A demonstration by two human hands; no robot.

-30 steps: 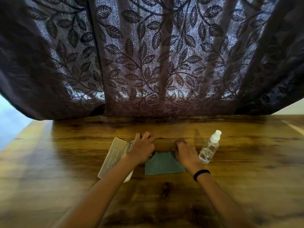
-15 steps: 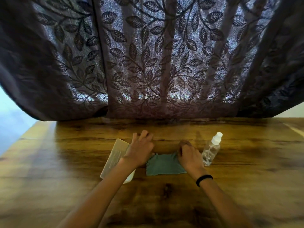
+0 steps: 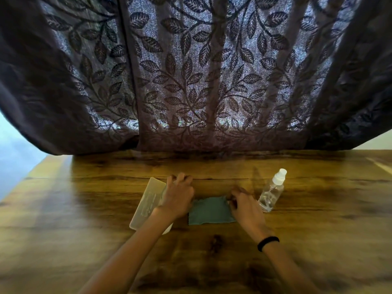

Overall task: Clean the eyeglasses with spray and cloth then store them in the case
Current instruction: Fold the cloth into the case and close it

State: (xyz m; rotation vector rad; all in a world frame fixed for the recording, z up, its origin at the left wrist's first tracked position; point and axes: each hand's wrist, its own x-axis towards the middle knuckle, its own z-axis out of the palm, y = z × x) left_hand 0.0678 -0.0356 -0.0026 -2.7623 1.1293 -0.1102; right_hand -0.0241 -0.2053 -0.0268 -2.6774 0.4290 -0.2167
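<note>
Wooden table (image 3: 322,211), leaf-patterned curtain (image 3: 191,81) at far edge. Teal cloth (image 3: 209,212) lies centre; right hand (image 3: 246,209) pinches its far right corner. Left hand (image 3: 178,198) curled over translucent case (image 3: 146,204), left of cloth; grip unclear. Spray bottle (image 3: 271,193) upright, right

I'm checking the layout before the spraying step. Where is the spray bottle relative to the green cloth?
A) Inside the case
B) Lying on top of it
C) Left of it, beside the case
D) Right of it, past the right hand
D: the spray bottle stands on the table to the right of the cloth, just past the right hand, while the case lies on the left.
</note>
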